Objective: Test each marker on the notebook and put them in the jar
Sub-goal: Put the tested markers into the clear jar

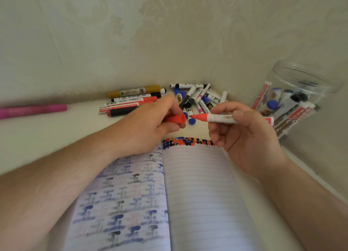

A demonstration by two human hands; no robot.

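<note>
My left hand (150, 122) covers the red cap's (176, 118) base; the pink marker (32, 110) and notebook (197, 194) run off frame.

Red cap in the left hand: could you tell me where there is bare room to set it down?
Bare desk lies between the pink marker and the left forearm. The lined right notebook page is also clear. Crowded: the marker pile and the row by the wall.

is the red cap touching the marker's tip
Apart. The head view shows a sliver of table between the red cap in the left hand and the red marker's tip.
</note>
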